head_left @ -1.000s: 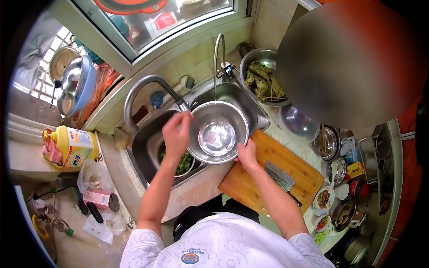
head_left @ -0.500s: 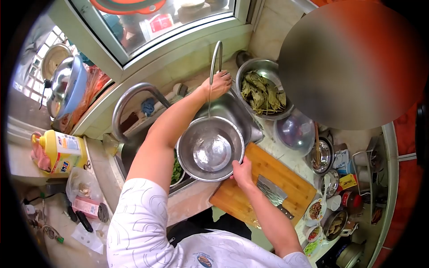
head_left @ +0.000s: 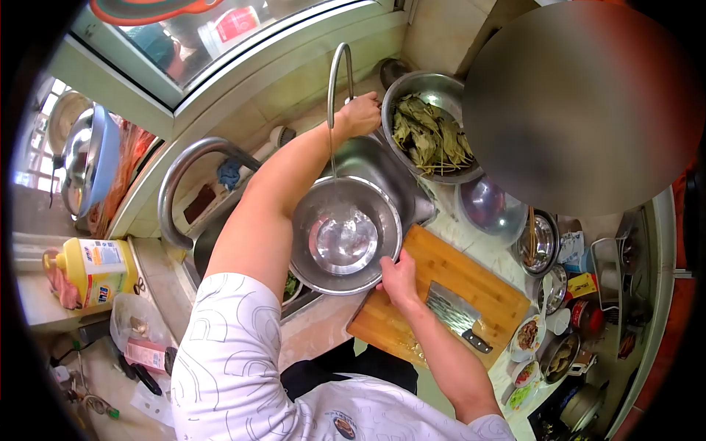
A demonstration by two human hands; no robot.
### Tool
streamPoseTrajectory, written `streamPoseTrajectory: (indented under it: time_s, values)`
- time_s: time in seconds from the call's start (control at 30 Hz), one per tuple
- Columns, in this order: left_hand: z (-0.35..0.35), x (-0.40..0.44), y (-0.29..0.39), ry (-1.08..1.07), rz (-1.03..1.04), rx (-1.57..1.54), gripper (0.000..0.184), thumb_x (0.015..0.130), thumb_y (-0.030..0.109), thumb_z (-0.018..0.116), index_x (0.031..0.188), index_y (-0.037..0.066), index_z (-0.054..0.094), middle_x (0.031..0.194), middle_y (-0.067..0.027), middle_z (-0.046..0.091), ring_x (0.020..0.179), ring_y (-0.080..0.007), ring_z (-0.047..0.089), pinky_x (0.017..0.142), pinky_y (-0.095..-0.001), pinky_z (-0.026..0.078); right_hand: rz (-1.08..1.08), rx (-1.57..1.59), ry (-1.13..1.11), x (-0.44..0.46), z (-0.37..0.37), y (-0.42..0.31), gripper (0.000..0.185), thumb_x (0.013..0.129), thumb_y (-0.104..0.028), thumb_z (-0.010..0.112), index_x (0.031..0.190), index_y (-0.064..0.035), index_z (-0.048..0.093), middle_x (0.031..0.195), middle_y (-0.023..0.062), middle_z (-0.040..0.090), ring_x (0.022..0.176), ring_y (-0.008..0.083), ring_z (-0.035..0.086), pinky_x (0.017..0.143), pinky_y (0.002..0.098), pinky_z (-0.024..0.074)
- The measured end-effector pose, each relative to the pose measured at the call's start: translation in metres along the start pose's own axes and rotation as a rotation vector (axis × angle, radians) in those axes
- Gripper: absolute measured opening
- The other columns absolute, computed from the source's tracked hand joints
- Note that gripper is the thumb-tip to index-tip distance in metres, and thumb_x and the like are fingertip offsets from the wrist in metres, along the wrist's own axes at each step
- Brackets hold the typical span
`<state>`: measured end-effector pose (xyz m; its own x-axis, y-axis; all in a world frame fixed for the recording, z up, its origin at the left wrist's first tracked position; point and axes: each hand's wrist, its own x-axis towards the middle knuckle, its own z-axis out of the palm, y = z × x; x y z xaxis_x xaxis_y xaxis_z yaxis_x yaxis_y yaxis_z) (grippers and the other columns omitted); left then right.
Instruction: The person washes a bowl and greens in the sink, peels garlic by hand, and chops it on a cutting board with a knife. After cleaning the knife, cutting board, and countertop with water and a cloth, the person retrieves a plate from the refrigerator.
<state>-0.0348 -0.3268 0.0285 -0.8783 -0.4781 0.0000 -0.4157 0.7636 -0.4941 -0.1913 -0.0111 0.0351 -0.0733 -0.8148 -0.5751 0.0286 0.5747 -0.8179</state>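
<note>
My right hand (head_left: 398,276) grips the near right rim of a steel bowl (head_left: 303,253), thumb on the rim and fingers underneath. The bowl is held over the double sink (head_left: 379,165), below the spout of a thin curved tap (head_left: 332,88). A narrow stream of water falls from the spout into the bowl, where clear water lies. My left hand (head_left: 360,114) reaches over the sink with curled fingers around the base of this tap, which the hand covers. Beside it stands a steel basin (head_left: 391,140) of large green-brown leaves (head_left: 426,136).
Right of the bowl, a wooden board (head_left: 419,257) carries a cleaver (head_left: 452,309). Farther right are bowls of food, a jar (head_left: 588,317) and a clear lid (head_left: 490,208). A larger curved tap (head_left: 173,176) arches at the left sink. A yellow bottle (head_left: 99,272) stands left.
My left hand has moved from beside the bowl's left rim up and right to the thin tap's base. My right hand keeps its hold on the bowl, and the camera view has shifted.
</note>
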Motion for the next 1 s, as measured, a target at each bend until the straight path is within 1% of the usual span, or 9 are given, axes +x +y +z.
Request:
streamPoseTrajectory:
  time_s: [0.07,0.23,0.3,0.37,0.43,0.73,0.9,0.97,1.0]
  values:
    - [0.013,0.002,-0.002,0.062,-0.023,-0.076,0.01,0.068,0.02,0.057,0.062,0.016,0.063,0.07,-0.0015,0.062,0.077,-0.0191,0.057,0.082,-0.0329,0.038,0.013,-0.001,0.005,0.0,0.001,-0.002,0.02,0.082,-0.006,0.049,0.1,0.0033,0.053,0.076,0.0086,0.058,0.05,0.0146,0.055,0.036,0.0265,0.0465]
    - [0.018,0.001,-0.007,0.124,-0.107,-0.08,0.009,0.068,0.021,0.057,0.064,0.015,0.064,0.068,-0.0013,0.061,0.086,-0.0189,0.056,0.09,-0.0345,0.036,-0.002,0.015,0.012,0.001,0.0,0.002,0.021,0.082,-0.004,0.048,0.101,0.0035,0.053,0.077,0.0096,0.058,0.05,0.0163,0.056,0.037,0.0277,0.048]
    - [0.019,0.001,-0.008,0.224,-0.104,-0.102,0.01,0.068,0.022,0.057,0.063,0.016,0.064,0.065,-0.0003,0.06,0.087,-0.0185,0.056,0.09,-0.0363,0.036,0.002,0.036,0.02,0.002,0.002,0.004,0.02,0.082,-0.004,0.048,0.1,0.0038,0.052,0.076,0.0095,0.058,0.05,0.0163,0.056,0.037,0.0277,0.0476]
    - [0.014,0.0,-0.008,0.197,-0.101,-0.087,0.01,0.068,0.022,0.057,0.062,0.017,0.064,0.065,0.001,0.06,0.086,-0.0185,0.055,0.091,-0.0379,0.036,0.001,0.021,0.017,0.001,0.002,0.003,0.019,0.082,-0.005,0.049,0.099,0.0043,0.052,0.075,0.0092,0.058,0.049,0.0153,0.055,0.036,0.0265,0.046]
    - [0.01,-0.001,-0.008,0.116,-0.131,-0.028,0.013,0.073,0.024,0.057,0.063,0.02,0.065,0.07,0.0051,0.063,0.09,-0.0155,0.055,0.084,-0.0332,0.035,0.004,0.007,0.017,0.0,0.003,0.002,0.018,0.083,-0.005,0.05,0.098,0.0049,0.051,0.074,0.0088,0.058,0.049,0.0142,0.054,0.035,0.0253,0.0445]
    - [0.006,0.005,-0.006,0.011,-0.195,-0.043,0.017,0.08,0.025,0.054,0.07,0.019,0.067,0.077,0.0031,0.065,0.092,-0.0166,0.055,0.085,-0.0372,0.034,0.009,0.067,0.007,-0.005,0.008,0.004,0.018,0.083,-0.005,0.051,0.098,0.0044,0.051,0.075,0.009,0.058,0.049,0.0141,0.054,0.036,0.0258,0.0453]
    - [0.005,0.014,-0.001,-0.11,-0.288,-0.027,0.019,0.08,0.024,0.053,0.076,0.016,0.07,0.079,0.0003,0.066,0.092,-0.0188,0.055,0.087,-0.0385,0.032,-0.013,0.072,0.041,-0.008,0.008,0.003,0.023,0.081,-0.004,0.048,0.101,0.0042,0.055,0.077,0.0118,0.062,0.05,0.0173,0.057,0.038,0.0294,0.0489]
    - [0.0,0.014,-0.003,-0.18,-0.302,0.052,0.017,0.071,0.027,0.058,0.071,0.015,0.069,0.077,-0.0013,0.066,0.091,-0.0195,0.055,0.085,-0.0376,0.031,-0.019,0.065,0.041,-0.009,0.009,0.002,0.024,0.08,-0.004,0.048,0.102,0.0039,0.055,0.077,0.0117,0.061,0.051,0.0174,0.058,0.038,0.0295,0.049]
    - [-0.001,0.013,-0.005,-0.114,-0.318,0.07,0.018,0.072,0.028,0.058,0.069,0.015,0.069,0.074,-0.0019,0.066,0.09,-0.0198,0.055,0.086,-0.0368,0.03,-0.022,0.054,0.035,-0.01,0.009,0.001,0.025,0.08,-0.004,0.048,0.103,0.0036,0.055,0.077,0.0116,0.061,0.051,0.0175,0.058,0.038,0.0296,0.0492]
